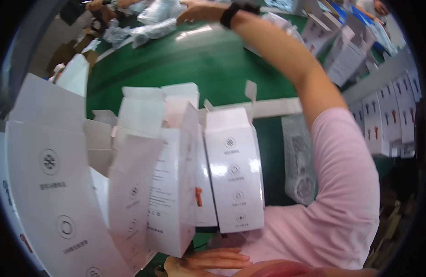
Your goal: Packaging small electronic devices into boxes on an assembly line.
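My right arm stretches across the green belt to the far side. There my right hand (200, 12), a dark band at its wrist, is beside a bubble-wrapped package (154, 33); its fingers look spread and slightly bent, with nothing seen in them. Low in the view, my left hand (217, 259) lies flat near my body, fingers stretched out and holding nothing. Just beyond it stand several white printed boxes, their top flaps raised: a narrow box (236, 177) and a wider box (169, 184) among them. Another bubble-wrapped package (299, 161) lies beside my right upper arm.
A large white box (51, 175) stands at the near left. More open boxes (344, 55) are at the far right, and printed boxes (384, 113) line the right side. A pale rail (277, 107) crosses the green belt (213, 60). Other people work at the far edge.
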The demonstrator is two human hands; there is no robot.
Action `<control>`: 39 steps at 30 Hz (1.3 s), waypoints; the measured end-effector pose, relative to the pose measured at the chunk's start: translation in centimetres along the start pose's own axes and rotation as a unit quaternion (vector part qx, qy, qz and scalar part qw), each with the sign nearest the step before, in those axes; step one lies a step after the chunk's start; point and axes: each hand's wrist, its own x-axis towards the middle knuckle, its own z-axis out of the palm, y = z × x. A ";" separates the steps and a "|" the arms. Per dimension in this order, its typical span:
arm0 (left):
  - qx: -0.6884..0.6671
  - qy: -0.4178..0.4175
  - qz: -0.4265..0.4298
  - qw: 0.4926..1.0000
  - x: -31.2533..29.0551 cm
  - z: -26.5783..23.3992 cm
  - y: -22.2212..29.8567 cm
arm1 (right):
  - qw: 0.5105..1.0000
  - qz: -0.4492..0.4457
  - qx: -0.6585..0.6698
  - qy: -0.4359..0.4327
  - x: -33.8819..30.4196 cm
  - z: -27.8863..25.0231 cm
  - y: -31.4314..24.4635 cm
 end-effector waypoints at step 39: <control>0.168 0.136 0.099 0.971 8.5 6.6 1.8 | 0.633 -0.312 -0.641 0.302 -44.7 0.8 -15.0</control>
